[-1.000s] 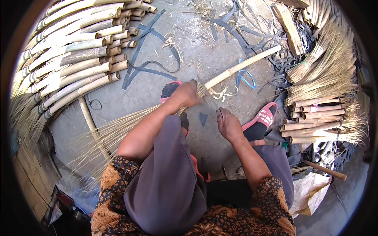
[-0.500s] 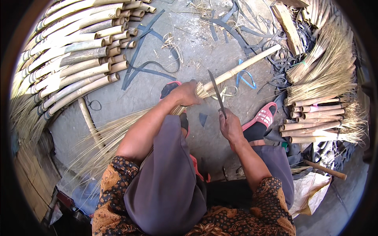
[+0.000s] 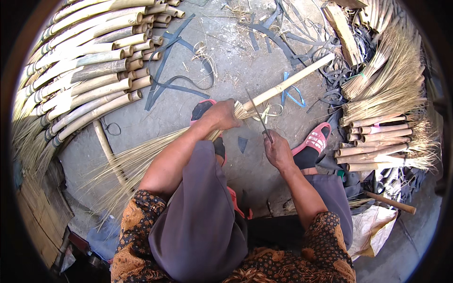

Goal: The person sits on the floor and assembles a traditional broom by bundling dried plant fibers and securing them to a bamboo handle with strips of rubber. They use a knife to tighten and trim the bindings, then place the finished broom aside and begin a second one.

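Note:
My left hand [image 3: 225, 114] is closed around a broom of thin, pale bristles [image 3: 141, 158], at the point where they wrap a bamboo handle [image 3: 292, 83]. The bristles fan out toward the lower left under my left forearm, and the handle points to the upper right. In my right hand [image 3: 278, 151] is a knife; its long, dark, narrow blade [image 3: 257, 109] slants up to the left. The blade lies across the bristle ends just right of my left hand; whether it touches them I cannot tell.
Finished brooms with bamboo handles [image 3: 101, 70] are stacked at the left. Bristle bundles [image 3: 387, 85] and short-handled brooms [image 3: 377, 141] lie at the right. Dark rubber strips [image 3: 172, 61], a blue strip [image 3: 295, 96] and a wood block [image 3: 343, 35] are on the floor.
The knife's blade has turned more edge-on and its tip has shifted slightly left and down. My left hand keeps its hold on the broom, nearly in the same place.

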`<state>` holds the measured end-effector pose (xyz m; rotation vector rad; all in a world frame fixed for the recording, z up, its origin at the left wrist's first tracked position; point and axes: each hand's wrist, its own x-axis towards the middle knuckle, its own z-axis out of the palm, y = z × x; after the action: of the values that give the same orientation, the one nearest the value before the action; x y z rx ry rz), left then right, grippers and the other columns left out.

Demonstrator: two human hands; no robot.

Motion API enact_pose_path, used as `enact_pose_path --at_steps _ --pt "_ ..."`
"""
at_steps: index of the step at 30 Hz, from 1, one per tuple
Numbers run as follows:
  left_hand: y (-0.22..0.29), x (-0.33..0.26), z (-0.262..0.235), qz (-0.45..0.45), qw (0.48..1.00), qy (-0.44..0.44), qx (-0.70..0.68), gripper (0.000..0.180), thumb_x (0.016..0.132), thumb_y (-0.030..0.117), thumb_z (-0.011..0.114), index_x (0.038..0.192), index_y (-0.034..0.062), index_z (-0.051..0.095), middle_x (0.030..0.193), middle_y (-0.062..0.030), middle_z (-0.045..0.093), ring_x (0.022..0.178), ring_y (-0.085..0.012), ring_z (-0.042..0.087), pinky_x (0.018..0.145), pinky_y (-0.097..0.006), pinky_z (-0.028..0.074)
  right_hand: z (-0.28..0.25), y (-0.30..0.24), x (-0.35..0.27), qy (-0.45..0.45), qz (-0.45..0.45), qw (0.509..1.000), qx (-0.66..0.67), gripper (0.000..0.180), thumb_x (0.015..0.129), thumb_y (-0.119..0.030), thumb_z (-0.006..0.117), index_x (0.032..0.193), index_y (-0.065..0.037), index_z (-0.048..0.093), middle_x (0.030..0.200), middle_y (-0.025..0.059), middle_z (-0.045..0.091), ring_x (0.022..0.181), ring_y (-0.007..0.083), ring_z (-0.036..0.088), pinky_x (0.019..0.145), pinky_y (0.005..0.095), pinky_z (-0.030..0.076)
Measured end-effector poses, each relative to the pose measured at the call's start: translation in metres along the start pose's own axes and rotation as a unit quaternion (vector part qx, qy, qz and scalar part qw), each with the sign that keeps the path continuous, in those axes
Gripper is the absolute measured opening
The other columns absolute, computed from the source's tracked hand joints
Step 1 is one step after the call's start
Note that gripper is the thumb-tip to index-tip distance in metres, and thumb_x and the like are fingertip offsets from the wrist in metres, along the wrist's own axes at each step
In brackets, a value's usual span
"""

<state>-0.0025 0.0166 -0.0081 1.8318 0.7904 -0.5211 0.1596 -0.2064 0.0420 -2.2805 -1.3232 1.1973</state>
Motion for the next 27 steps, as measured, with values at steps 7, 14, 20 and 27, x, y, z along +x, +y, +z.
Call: enact_pose_path --at_steps 7,14,20,27 --pt "0.02 -0.025 0.008 -0.101 0.986 0.099 0.091 0.065 0.082 0.037 0.083 0.121 -0.0102 0.061 0.106 -0.0313 0.074 0.1 -0.044 0.075 0.089 -0.049 0.059 0.011 0.0 0.005 0.011 -0.008 1.0 0.011 0.023 0.106 -0.019 0.054 0.115 0.0 0.062 0.101 0.0315 0.069 0.097 0.0535 0.067 0.084 0.0569 0.053" --pt "0.001 -0.005 0.0 0.012 1.0 0.019 -0.014 0.058 0.075 0.031 0.082 0.114 -0.0091 0.067 0.107 -0.0302 0.074 0.099 -0.0452 0.074 0.087 -0.048 0.058 0.001 -0.002 0.003 -0.019 -0.044 0.999 -0.004 0.021 0.105 -0.016 0.055 0.114 0.001 0.062 0.101 0.0305 0.068 0.098 0.0528 0.066 0.083 0.0564 0.053" --pt "0.014 -0.017 0.005 -0.047 0.997 0.049 0.027 0.053 0.078 0.028 0.08 0.114 -0.008 0.067 0.106 -0.0296 0.075 0.101 -0.0427 0.075 0.088 -0.048 0.059 0.007 -0.009 0.004 -0.01 -0.03 0.999 0.043 0.021 0.105 -0.016 0.056 0.115 0.001 0.062 0.1 0.0308 0.067 0.096 0.0535 0.065 0.083 0.056 0.053" --pt "0.021 -0.017 -0.001 -0.054 0.996 0.049 0.045 0.053 0.077 0.028 0.08 0.11 -0.0115 0.068 0.105 -0.0297 0.075 0.101 -0.0416 0.076 0.088 -0.048 0.059 0.01 -0.01 0.008 0.024 0.025 0.998 0.051 0.022 0.105 -0.018 0.056 0.117 0.0 0.062 0.101 0.033 0.067 0.095 0.0543 0.065 0.083 0.0574 0.052"
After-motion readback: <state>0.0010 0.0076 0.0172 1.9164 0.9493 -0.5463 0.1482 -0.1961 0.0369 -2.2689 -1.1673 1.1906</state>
